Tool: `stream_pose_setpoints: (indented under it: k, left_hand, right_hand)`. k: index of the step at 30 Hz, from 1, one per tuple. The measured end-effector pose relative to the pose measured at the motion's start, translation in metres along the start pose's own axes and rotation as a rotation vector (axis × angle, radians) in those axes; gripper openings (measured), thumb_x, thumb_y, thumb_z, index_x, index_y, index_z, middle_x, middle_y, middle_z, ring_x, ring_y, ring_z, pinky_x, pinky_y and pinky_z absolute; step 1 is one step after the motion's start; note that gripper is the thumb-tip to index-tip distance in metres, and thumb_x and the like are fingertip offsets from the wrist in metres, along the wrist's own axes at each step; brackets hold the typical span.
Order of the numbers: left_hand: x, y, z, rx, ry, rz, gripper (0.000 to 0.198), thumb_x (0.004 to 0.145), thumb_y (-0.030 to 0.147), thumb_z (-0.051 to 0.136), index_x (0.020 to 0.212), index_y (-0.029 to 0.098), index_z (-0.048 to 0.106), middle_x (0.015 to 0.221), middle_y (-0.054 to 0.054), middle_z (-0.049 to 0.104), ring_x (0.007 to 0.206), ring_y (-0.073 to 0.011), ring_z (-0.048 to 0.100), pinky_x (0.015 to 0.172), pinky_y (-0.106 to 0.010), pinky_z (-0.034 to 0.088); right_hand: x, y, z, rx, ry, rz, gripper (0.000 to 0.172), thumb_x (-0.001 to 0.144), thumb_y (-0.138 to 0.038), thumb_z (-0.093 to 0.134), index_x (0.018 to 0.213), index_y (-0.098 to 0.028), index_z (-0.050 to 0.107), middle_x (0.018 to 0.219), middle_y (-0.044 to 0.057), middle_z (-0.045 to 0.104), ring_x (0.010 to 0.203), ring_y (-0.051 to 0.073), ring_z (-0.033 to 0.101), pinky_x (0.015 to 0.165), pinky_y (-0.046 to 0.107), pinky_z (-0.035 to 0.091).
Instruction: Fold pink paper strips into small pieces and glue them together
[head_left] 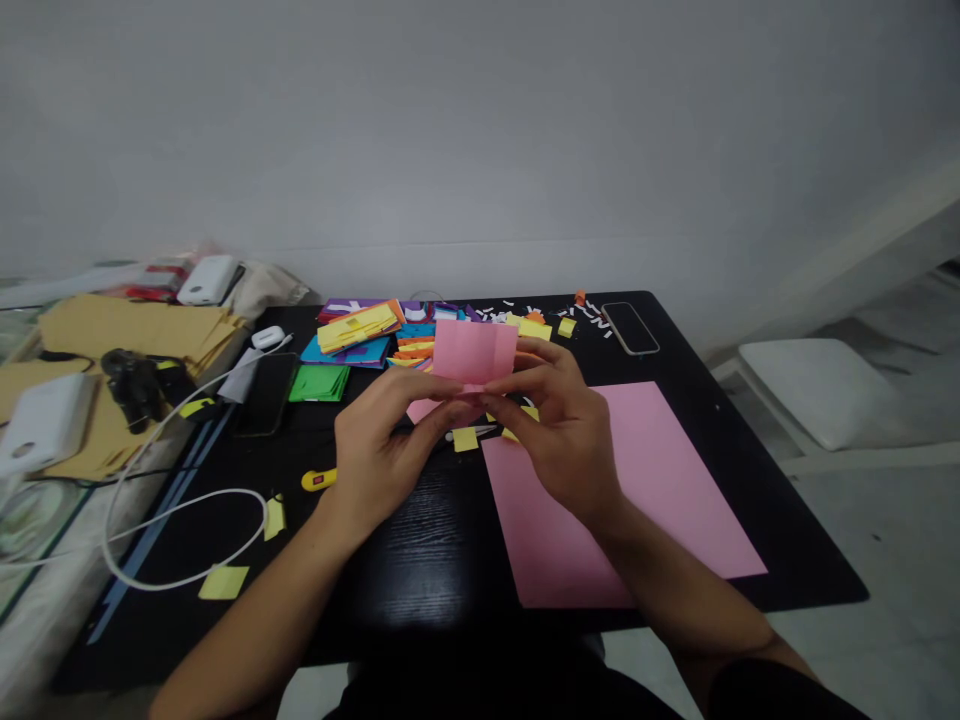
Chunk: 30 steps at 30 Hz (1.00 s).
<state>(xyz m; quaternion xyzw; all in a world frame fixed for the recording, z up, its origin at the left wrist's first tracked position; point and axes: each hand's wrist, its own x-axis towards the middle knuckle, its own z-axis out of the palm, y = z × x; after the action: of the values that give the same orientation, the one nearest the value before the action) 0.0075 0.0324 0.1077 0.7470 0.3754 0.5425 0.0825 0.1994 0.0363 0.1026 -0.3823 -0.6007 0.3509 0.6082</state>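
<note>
A small piece of pink paper [474, 350] stands up between my two hands, with crease lines running down it. My left hand [382, 435] pinches its lower edge from the left, thumb and forefinger pressed together. From the other side my right hand [566, 430] pinches the same edge, the fingertips of both hands close to each other. A large pink sheet [652, 470] lies flat on the table, partly under my right hand and forearm. Just below the fingertips is a small yellow paper piece [465, 438].
Across the black table [427, 560] lie green papers [319, 383], stacked yellow papers [360, 327], white scraps and a yellow cutter [318, 480]. One phone [630, 328] is at back right, another phone [268, 393] at left. A white cable [225, 492] loops at left; a white stool [817, 390] stands right.
</note>
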Motion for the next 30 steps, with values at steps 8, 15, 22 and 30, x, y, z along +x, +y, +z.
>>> stream_pose_setpoints:
  k: [8,15,22,30]
  left_hand:
    - [-0.002,-0.001,0.003,0.018,0.012,-0.027,0.008,0.097,0.017,0.076,0.099,0.025,0.075,0.086,0.000,0.076,0.079,-0.0154,0.069,0.074,-0.032,0.057]
    - [0.000,-0.002,0.008,-0.329,0.077,-0.383,0.033,0.088,0.024,0.084,0.112,0.025,0.061,0.106,-0.003,0.070,0.095,-0.0179,0.070,0.077,-0.031,0.059]
    - [0.000,0.001,0.010,-0.528,0.052,-0.410,0.036,0.091,0.023,0.081,0.113,0.027,0.053,0.080,0.005,0.066,0.069,-0.0116,0.068,0.063,-0.023,0.057]
    - [-0.004,-0.002,0.012,-0.540,0.111,-0.440,0.045,0.088,0.019,0.082,0.117,0.028,0.048,0.084,0.004,0.073,0.068,-0.0120,0.071,0.062,-0.023,0.056]
  right_hand:
    - [0.000,-0.010,0.004,0.158,-0.090,0.203,0.010,0.084,-0.024,0.089,0.089,-0.025,0.080,0.087,0.000,0.080,0.082,0.017,0.077,0.079,0.033,0.067]
    - [0.000,-0.004,0.005,0.088,-0.044,0.155,0.009,0.086,-0.026,0.086,0.090,-0.024,0.078,0.087,0.000,0.079,0.079,0.016,0.075,0.072,0.030,0.065]
    - [0.003,-0.007,-0.001,0.115,-0.167,0.154,0.003,0.090,-0.025,0.079,0.093,-0.025,0.081,0.088,0.000,0.081,0.082,0.016,0.077,0.077,0.031,0.066]
    - [0.006,-0.008,-0.009,0.211,-0.375,0.132,0.043,0.085,-0.011,0.074,0.124,-0.028,0.070,0.111,0.002,0.079,0.097,0.017,0.078,0.090,0.033,0.067]
